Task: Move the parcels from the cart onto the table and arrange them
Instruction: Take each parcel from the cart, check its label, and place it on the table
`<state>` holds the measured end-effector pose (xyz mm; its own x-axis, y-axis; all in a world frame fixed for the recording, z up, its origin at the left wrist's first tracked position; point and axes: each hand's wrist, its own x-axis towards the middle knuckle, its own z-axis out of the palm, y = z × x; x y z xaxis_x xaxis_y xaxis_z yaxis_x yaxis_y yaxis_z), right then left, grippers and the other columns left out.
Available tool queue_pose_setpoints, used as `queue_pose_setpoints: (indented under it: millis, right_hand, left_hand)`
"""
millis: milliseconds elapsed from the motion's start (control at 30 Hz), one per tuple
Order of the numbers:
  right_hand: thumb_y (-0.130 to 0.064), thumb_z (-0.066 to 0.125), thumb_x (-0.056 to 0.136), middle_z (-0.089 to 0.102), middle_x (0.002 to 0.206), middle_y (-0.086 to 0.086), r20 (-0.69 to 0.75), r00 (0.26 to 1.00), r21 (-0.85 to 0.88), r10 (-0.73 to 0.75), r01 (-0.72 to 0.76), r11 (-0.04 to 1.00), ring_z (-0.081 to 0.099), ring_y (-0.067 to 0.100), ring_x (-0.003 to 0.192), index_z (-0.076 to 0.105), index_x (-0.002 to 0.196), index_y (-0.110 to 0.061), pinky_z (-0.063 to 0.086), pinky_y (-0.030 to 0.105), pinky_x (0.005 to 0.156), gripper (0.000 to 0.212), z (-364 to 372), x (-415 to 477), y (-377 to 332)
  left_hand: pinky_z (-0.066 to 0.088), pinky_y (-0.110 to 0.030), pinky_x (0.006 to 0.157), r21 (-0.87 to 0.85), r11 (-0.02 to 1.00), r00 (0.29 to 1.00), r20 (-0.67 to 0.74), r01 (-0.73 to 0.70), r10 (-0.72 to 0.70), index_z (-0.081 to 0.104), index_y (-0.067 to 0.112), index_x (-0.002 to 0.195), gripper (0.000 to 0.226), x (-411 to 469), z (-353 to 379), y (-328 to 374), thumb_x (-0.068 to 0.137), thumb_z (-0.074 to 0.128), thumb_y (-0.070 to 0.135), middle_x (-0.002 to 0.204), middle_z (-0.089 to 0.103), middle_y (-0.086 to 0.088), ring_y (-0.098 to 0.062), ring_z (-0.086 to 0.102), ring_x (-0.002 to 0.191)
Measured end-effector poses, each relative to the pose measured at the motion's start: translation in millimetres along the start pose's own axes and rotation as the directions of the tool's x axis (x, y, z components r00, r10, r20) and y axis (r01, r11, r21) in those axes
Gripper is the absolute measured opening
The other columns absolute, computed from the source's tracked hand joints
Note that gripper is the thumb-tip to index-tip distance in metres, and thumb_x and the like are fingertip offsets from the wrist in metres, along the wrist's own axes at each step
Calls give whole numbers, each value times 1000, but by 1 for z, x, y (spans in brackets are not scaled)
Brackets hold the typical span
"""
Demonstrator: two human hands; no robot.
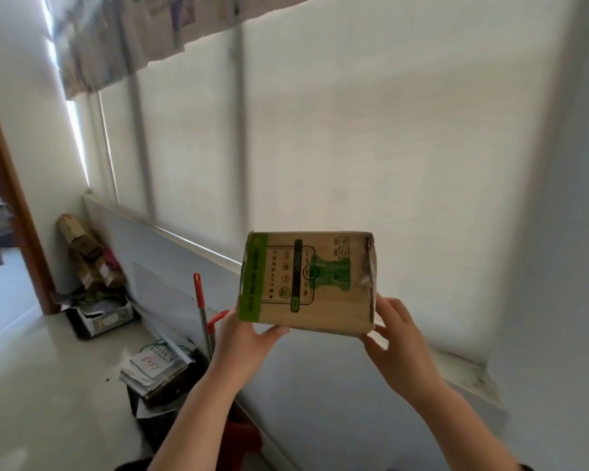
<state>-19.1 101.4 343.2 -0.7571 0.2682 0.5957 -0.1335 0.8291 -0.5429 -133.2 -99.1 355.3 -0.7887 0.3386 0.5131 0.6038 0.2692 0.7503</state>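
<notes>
A brown cardboard parcel (308, 282) with green print and a green band on its left side is held up in the air in front of a white window blind. My left hand (244, 338) grips its lower left corner from below. My right hand (397, 338) holds its lower right corner, where the tape looks torn. Neither the cart nor the table is in view.
On the floor by the wall lie a stack of papers and booklets (155, 367), a red-handled mop (203, 311), and a pile of cardboard boxes (91, 256) in the corner. A wooden door frame (12, 198) stands at the left.
</notes>
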Motion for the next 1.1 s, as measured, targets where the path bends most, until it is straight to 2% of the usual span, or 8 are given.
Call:
queue_pose_setpoints:
  millis: [100,333,500,633,833,933,1033,1100]
  right_hand:
    - [-4,63,85,44,127,-1,13,1000,-5,11,-11,1000,49,6,106,35,144,-19,44,13,95,67,6,-3,3]
    - [-2,67,82,45,123,-6,-27,1000,64,-16,17,998,51,7,108,39,142,-20,43,4,87,68,-4,16,-2]
    - [-12,70,82,62,116,-3,119,983,406,142,-178,896,63,11,102,48,134,-26,56,22,75,59,-37,47,-27]
    - [-26,66,86,66,108,2,312,908,420,279,-395,817,65,20,98,50,128,-26,53,34,83,45,-43,64,-34]
    - [-30,64,87,68,107,5,383,832,453,402,-548,704,67,27,94,57,121,-21,54,39,87,36,-31,60,-22]
    - [-28,57,92,68,109,7,448,825,479,345,-547,687,66,30,98,57,125,-22,55,40,88,34,-34,57,-17]
    - [-7,55,88,66,114,14,516,840,637,169,-508,579,66,29,97,53,129,-21,56,36,82,44,-45,58,-12]
    - [-12,65,83,62,117,15,478,876,650,72,-408,641,65,30,100,52,133,-21,55,35,83,52,-50,61,-10]
  left_hand:
    - [36,-19,85,30,999,1000,-11,26,-26,56,25,111,44,-5,2,-5,74,78,16,106,52,19,-2,47,102]
    - [48,-36,95,-66,997,998,43,43,-40,53,42,98,38,12,-14,1,74,76,23,110,63,13,-5,57,105]
    - [51,-29,80,-140,985,991,106,98,-83,48,29,127,55,44,-40,33,78,72,32,108,62,12,0,59,94]
    - [52,-37,85,-124,970,972,133,210,-193,41,29,132,55,58,-40,37,84,64,43,104,61,4,-11,61,94]
    - [51,-46,92,-217,932,918,338,289,-206,55,30,121,31,47,-37,13,91,53,37,113,65,3,-16,61,107]
    - [47,-48,97,-295,912,889,437,286,-138,49,39,132,39,44,-43,0,96,47,23,129,58,11,-14,57,116]
    - [51,-38,92,-378,907,883,470,184,17,36,46,139,57,45,-53,-1,91,52,19,135,50,20,-7,57,115]
    - [54,-33,86,-365,922,891,451,128,55,38,48,137,63,49,-58,1,84,61,23,131,53,20,-4,60,110]
